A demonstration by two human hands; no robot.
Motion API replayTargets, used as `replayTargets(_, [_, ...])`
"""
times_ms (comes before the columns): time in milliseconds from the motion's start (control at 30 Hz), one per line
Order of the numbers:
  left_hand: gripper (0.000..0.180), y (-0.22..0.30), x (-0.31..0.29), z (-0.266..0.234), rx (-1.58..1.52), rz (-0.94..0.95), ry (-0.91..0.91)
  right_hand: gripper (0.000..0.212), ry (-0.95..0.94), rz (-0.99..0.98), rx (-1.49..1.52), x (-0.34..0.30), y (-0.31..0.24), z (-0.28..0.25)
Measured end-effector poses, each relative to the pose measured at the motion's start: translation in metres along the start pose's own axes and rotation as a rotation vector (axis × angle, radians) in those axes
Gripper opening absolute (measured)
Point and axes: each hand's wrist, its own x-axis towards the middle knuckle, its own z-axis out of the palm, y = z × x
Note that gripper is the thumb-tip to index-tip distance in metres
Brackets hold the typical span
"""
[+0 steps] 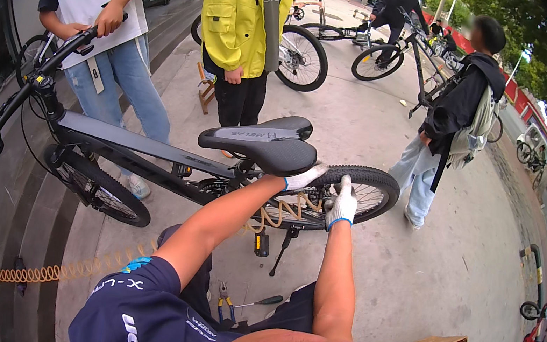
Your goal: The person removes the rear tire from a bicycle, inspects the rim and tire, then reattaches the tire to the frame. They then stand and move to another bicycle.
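Nearest the camera, along the lower edge, lie the person's own bare skin and navy-blue short-sleeved shirt with pale lettering (pixel 161 310). The two forearms reach forward to a dark grey bicycle with a flat handlebar (pixel 143 144), which stands on the concrete pavement (pixel 406 276); its black, knobbly rear tyre (pixel 375 177) lies just behind the black-and-grey padded saddle (pixel 270 144). The left hand, in a white knit glove (pixel 305 178), is at the near part of that tyre beside the saddle, partly open; its fingertips are hidden, so its hold cannot be told. The right hand, in a white knit glove with a blue cuff (pixel 341 208), has one digit stretched up against the tyre, the others curled at the wheel's side; whether they grip anything cannot be told. A tan coiled hose (pixel 281 216) crosses in front of the wheel near both hands, so the step looks like airing or checking the rear tyre. The next move probably calls for keeping the wheel steady and pressing the tyre to judge its firmness, with the hose's coils kept off the spokes. Blue-and-yellow pliers (pixel 225 298) and a dark-handled screwdriver (pixel 261 301) lie apart on the pavement, untouched.
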Motion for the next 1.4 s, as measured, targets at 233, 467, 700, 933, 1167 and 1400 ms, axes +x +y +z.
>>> replayTargets(233, [0.073,-0.004,0.041,0.002,0.077,0.033,-0.098,0.02,-0.142,0.098,0.223,0.006,-0.002,0.007])
replayTargets(467, [0.065,-0.041,0.065,0.008,-0.137,-0.079,-0.168,0.019,-0.16,0.1,0.204,0.013,-0.001,0.008])
replayTargets(700, [0.072,-0.03,0.064,0.009,-0.161,-0.185,-0.15,0.023,-0.137,-0.029,0.026,0.016,0.007,0.008])
replayTargets(933, [0.066,-0.006,0.041,0.019,-0.054,-0.089,-0.02,0.034,-0.072,-0.078,-0.007,0.025,0.015,0.011])
replayTargets(1167, [0.051,0.003,0.019,0.04,0.073,0.016,0.322,0.039,-0.017,0.093,0.03,0.024,0.009,0.011])
replayTargets(1400, [0.044,-0.015,0.038,0.061,0.104,0.002,0.418,0.04,-0.137,0.104,0.108,0.017,0.008,0.011])
